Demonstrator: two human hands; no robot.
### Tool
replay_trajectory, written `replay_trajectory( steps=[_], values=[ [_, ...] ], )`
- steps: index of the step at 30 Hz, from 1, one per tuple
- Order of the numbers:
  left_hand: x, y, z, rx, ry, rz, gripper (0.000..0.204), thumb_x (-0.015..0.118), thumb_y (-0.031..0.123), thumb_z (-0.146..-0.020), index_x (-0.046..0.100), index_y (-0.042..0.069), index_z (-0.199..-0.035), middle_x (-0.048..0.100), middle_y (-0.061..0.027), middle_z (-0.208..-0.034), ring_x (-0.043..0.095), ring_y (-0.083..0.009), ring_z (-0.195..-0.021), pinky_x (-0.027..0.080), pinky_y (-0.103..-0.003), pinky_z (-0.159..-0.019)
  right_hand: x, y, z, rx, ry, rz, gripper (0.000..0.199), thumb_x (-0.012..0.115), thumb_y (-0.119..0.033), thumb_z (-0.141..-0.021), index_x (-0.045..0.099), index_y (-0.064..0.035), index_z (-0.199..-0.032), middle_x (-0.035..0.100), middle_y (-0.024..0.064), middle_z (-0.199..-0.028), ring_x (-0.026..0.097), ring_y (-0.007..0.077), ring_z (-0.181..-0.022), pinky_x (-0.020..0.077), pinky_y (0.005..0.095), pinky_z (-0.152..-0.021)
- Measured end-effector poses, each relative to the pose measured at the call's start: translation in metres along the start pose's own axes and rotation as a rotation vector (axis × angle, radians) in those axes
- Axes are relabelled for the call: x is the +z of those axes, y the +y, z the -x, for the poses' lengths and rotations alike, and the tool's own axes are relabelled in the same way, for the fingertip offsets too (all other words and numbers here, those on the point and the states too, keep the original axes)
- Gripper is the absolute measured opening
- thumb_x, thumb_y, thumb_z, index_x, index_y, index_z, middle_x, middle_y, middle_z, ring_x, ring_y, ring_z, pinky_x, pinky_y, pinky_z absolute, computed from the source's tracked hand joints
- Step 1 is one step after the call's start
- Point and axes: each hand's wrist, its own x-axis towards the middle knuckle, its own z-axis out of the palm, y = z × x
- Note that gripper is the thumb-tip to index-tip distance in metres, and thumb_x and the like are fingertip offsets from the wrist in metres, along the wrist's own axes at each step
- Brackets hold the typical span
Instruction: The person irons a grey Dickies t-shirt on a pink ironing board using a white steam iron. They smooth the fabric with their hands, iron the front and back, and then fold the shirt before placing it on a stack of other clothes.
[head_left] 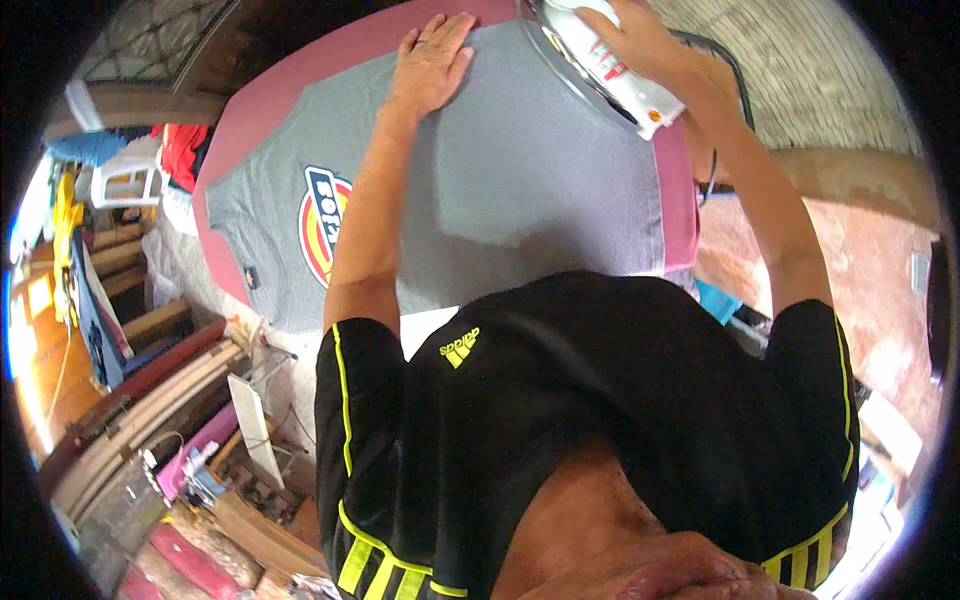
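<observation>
head view: the left hand [432, 60] lies spread flat on the grey t-shirt [520, 180] covering the ironing board [680, 200]. just right of it, the right hand [640, 40] is clenched round the white iron [615, 75], nearer.

Home laundry corner: ironing board [680, 200], clothes [185, 150].

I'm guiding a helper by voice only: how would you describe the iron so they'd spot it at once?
Find the maroon ironing board with the grey T-shirt spread over it. At the shirt's far right end, the right hand grips the iron while the left hand lies flat on the cloth. It is the only hard white thing there, with a shiny metal soleplate.
</observation>
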Motion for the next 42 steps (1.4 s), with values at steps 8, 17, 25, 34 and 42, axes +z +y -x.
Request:
replay_trajectory(
  steps=[8,17,25,34,42],
  values=[
    [-0.086,-0.148,0.068,-0.179,-0.115,-0.013,0.029,0.063,0.025,-0.093,0.064,0.012,-0.119,0.064,-0.0058,-0.121,0.059,-0.027,-0.109,0.046,-0.044,-0.092,-0.031,0.021,-0.013,-0.364,-0.114,0.203,0.037,0.064,-0.034,-0.093,0.062,-0.0003,-0.11,0.068,0.0239,-0.089,0.067,0.0383,-0.079,0.0522,0.0427,-0.073],
    [-0.071,-0.148,0.073,-0.541,0.136,0.439,0.025,0.07,0.03,-0.088,0.074,0.008,-0.1,0.071,-0.0111,-0.091,0.066,-0.0231,-0.081,0.052,-0.035,-0.077,0.017,-0.056,-0.073,-0.736,-0.22,0.252,0.031,0.067,-0.03,-0.091,0.058,-0.0027,-0.103,0.063,0.0223,-0.081,0.061,0.0404,-0.073,0.0478,0.0437,-0.065],
    [-0.074,-0.146,0.077,-0.462,0.24,0.46,0.025,0.069,0.032,-0.088,0.075,0.012,-0.103,0.071,-0.0099,-0.096,0.066,-0.0242,-0.087,0.052,-0.037,-0.078,0.079,-0.163,-0.087,-0.575,-0.294,0.277,0.04,0.061,-0.038,-0.092,0.062,0.0011,-0.099,0.066,0.028,-0.087,0.065,0.0453,-0.081,0.0514,0.0507,-0.071],
    [-0.068,-0.141,0.076,-0.418,0.378,0.48,0.008,0.064,0.005,-0.087,0.066,0.0,-0.092,0.069,-0.016,-0.089,0.067,-0.0296,-0.085,0.052,-0.037,-0.078,0.102,-0.178,-0.096,-0.552,-0.279,0.097,0.039,0.064,-0.036,-0.09,0.061,0.003,-0.096,0.065,0.0294,-0.085,0.065,0.0465,-0.082,0.0499,0.0509,-0.07],
    [-0.083,-0.141,0.08,-0.509,0.235,0.478,0.009,0.066,0.01,-0.09,0.065,0.002,-0.094,0.07,-0.0099,-0.091,0.065,-0.0206,-0.082,0.052,-0.033,-0.074,0.089,-0.146,-0.046,-0.736,-0.512,0.03,0.036,0.06,-0.037,-0.095,0.06,-0.0007,-0.095,0.065,0.0189,-0.079,0.057,0.0298,-0.062,0.0432,0.0411,-0.059]
  ],
)
